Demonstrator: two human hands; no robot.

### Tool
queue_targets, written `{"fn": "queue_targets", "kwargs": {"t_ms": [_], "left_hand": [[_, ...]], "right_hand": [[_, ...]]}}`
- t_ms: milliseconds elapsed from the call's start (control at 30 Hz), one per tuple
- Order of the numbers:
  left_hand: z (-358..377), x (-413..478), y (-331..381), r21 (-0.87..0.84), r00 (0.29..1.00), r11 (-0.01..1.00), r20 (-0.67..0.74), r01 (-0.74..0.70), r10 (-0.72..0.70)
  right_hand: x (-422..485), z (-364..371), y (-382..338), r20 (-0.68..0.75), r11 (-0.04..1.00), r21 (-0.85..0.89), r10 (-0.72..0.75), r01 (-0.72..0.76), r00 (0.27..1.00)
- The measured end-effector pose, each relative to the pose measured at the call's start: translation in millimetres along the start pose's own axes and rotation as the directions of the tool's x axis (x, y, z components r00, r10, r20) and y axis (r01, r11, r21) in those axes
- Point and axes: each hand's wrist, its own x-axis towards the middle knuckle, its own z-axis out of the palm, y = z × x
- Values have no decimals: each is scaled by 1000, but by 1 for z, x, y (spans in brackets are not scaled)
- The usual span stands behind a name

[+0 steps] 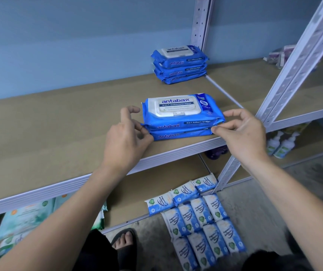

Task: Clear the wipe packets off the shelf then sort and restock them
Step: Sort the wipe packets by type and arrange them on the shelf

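**Front stack squared at the shelf edge**

Head view. A front stack (pixel 182 116) of two blue wipe packets is seen at the front edge of the shelf board (pixel 59 124), lids up. Its left end is pinched by the left hand (pixel 123 139) between thumb and curled fingers, the forefinger raised clear. Its right end seam is pinched by the right hand (pixel 242 132) between thumb and fingertips.

The step is judged to be aligning this stack. It would be done well if both ends were nudged together, so that the upper packet is not slid off the lower. The soft film should be held lightly, since it is likely to crumple. The stack is best eased back from the lip, where a slip could drop it.

The board is a plain tan panel in a pale metal frame. A back stack (pixel 178 64) of three like packets stands beside the upright post (pixel 202 22), well apart from the front one. A blue wall (pixel 78 36) lies behind. Small white-and-blue packets (pixel 199 218) are laid in rows on the grey floor (pixel 254 202), partly onto the lowest board, and are judged not yet restocked. Green packs (pixel 25 218) and bottles (pixel 280 143) are seen lower down.
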Motion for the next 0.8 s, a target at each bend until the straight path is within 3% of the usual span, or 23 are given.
{"fn": "queue_targets", "kwargs": {"t_ms": [100, 200, 300, 367, 433, 667, 800], "left_hand": [[-3, 0, -2, -6, 999, 999, 31, -41, 41], [-14, 3, -12, -35, 985, 996, 149, -81, 86], [-25, 10, -33, 107, 971, 993, 240, -47, 20], [-33, 19, -48, 268, 953, 963, 291, 10, -90], [-38, 25, -65, 371, 934, 928, 323, 26, -155], [-42, 29, -95, 422, 953, 905, 292, -49, -84], [-40, 30, -94, 446, 951, 895, 290, -33, -110]], "right_hand": [[0, -3, 3, 43, 999, -40, -30, 32, 999], [-1, -13, 1, 121, 971, -216, -78, 103, 990], [-3, -26, -6, 160, 744, -542, -364, 390, 918], [-6, -25, -16, 220, 603, -605, -500, 520, 837], [-9, -13, -27, 306, 521, -616, -534, 591, 789], [-11, 32, -34, 434, 263, -728, -538, 633, 722], [1, 46, -29, 428, 238, -736, -563, 634, 707]]}}
